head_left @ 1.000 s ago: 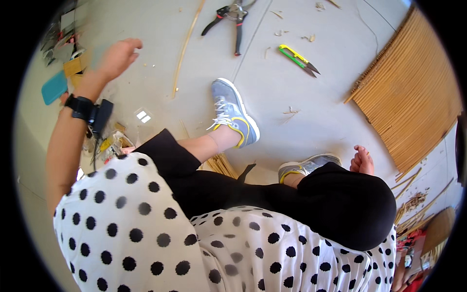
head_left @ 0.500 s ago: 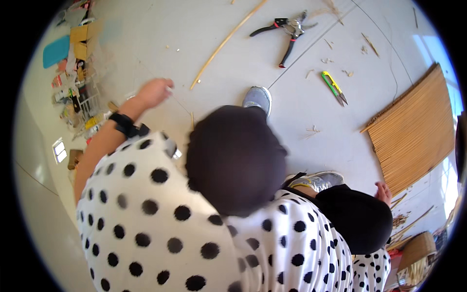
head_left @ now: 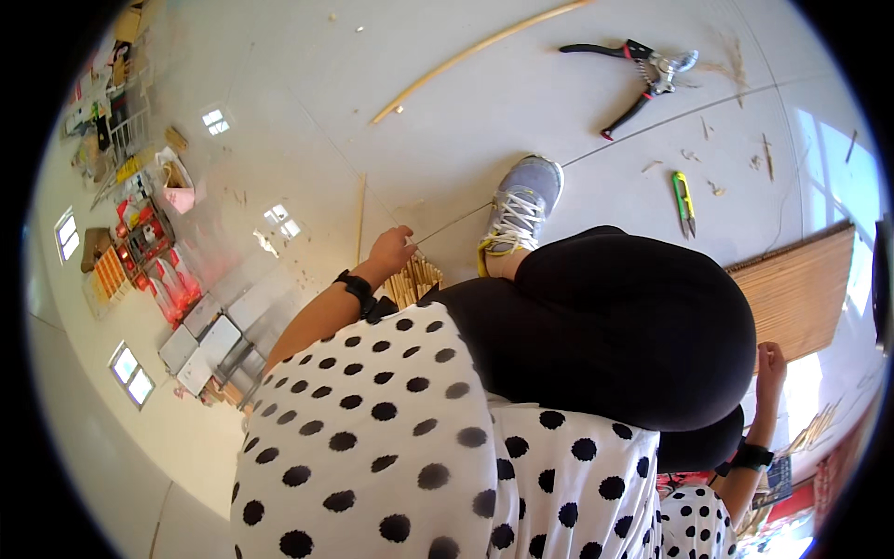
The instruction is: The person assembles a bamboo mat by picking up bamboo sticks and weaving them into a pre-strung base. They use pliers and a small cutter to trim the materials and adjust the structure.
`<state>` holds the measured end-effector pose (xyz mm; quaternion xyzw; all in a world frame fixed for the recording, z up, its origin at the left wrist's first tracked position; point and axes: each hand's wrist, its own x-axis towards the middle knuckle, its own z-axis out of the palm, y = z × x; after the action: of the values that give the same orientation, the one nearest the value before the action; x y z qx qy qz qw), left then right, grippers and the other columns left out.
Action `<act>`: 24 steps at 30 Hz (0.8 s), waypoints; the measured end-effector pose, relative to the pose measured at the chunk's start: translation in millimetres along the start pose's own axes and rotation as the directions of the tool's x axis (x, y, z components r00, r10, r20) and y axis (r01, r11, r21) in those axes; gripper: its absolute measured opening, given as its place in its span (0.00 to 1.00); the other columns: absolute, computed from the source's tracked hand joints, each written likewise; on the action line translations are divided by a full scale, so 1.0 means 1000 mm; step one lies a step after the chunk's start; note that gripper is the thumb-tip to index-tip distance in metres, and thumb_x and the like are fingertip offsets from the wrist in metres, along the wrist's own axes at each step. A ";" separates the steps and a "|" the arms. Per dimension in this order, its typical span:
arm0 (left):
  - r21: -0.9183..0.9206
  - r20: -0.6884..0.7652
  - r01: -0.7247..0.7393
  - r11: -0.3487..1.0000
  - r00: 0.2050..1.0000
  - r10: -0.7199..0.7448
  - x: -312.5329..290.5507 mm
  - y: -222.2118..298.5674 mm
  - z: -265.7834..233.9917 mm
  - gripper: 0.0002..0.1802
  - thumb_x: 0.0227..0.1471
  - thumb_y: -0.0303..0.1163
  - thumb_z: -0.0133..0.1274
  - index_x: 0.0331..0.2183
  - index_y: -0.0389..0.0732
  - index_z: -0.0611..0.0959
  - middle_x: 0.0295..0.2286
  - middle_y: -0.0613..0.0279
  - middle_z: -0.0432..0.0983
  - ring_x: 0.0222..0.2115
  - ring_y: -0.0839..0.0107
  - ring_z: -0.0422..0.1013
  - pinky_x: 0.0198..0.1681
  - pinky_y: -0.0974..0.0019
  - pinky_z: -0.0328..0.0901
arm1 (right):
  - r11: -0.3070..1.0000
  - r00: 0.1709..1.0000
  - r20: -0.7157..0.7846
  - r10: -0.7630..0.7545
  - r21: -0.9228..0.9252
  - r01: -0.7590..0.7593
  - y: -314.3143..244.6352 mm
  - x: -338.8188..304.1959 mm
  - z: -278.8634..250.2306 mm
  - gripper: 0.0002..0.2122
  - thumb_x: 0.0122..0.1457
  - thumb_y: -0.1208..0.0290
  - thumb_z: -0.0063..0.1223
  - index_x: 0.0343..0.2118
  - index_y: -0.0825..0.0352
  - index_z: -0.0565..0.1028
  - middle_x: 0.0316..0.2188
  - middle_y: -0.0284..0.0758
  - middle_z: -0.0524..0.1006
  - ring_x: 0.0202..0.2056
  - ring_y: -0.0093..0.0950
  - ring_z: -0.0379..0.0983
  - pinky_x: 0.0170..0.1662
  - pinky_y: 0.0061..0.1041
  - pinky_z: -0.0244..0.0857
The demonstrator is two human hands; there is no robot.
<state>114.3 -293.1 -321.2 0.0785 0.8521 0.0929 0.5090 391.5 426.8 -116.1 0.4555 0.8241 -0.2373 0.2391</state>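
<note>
My left hand [head_left: 392, 249] hangs above the floor with its fingers curled closed; whatever they may hold is hidden. Just below it a bundle of pale cut sticks [head_left: 413, 282] shows its ends, partly covered by my sleeve and leg. At the right, my right hand [head_left: 771, 365] is raised past my bent knee, close to the near edge of a brown slatted mat [head_left: 803, 293]. Its fingers look curled in, and I cannot make out anything between them.
Black-handled pruning shears [head_left: 652, 76] and small green-and-yellow thread snips [head_left: 684, 203] lie on the floor ahead. A long curved cane strip [head_left: 475, 51] is at the far side. Wood scraps are scattered about. Grey boxes [head_left: 209, 345] and a pink-and-white bag [head_left: 175, 186] stand at the left.
My view has swung, so the tools and cane appear farther right. My left hand has come back close to my leg, beside the stick bundle. My right forearm now shows.
</note>
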 end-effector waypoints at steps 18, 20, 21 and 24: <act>-0.156 -0.245 0.122 0.980 0.957 -0.158 0.035 0.001 0.003 0.10 0.49 0.34 0.49 0.31 0.38 0.75 0.27 0.46 0.75 0.31 0.47 0.72 0.34 0.48 0.66 | 0.970 0.979 0.179 -0.097 -0.205 0.134 -0.100 0.042 -0.019 0.08 0.59 0.73 0.49 0.25 0.70 0.71 0.12 0.26 0.57 0.16 0.15 0.50 0.19 0.24 0.43; -0.182 -0.272 0.102 0.978 0.951 -0.150 0.033 0.004 -0.008 0.09 0.48 0.33 0.49 0.28 0.37 0.75 0.23 0.47 0.75 0.28 0.46 0.72 0.32 0.48 0.66 | 0.969 0.979 0.166 -0.115 -0.200 0.148 -0.114 0.049 -0.019 0.08 0.59 0.73 0.49 0.25 0.70 0.71 0.12 0.25 0.56 0.16 0.14 0.49 0.19 0.23 0.42; -0.204 -0.300 0.073 0.976 0.944 -0.133 0.035 0.006 -0.016 0.08 0.48 0.32 0.49 0.27 0.37 0.74 0.23 0.47 0.75 0.27 0.46 0.72 0.31 0.48 0.66 | 0.962 0.980 0.160 -0.119 -0.226 0.154 -0.120 0.050 -0.021 0.07 0.59 0.74 0.49 0.25 0.70 0.71 0.12 0.25 0.57 0.16 0.14 0.50 0.19 0.23 0.43; -0.319 -0.367 -0.028 0.947 0.925 -0.096 0.046 0.005 -0.033 0.05 0.47 0.30 0.49 0.27 0.38 0.74 0.21 0.47 0.75 0.25 0.45 0.71 0.29 0.48 0.66 | 0.971 0.983 0.121 -0.138 -0.177 0.158 -0.115 0.062 -0.022 0.07 0.58 0.74 0.50 0.25 0.70 0.71 0.12 0.25 0.57 0.17 0.14 0.50 0.19 0.23 0.43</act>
<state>63.6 -280.3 -344.0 -0.0390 0.9091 0.2336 0.3426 258.8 425.0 -116.6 0.3547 0.8604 -0.2006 0.3061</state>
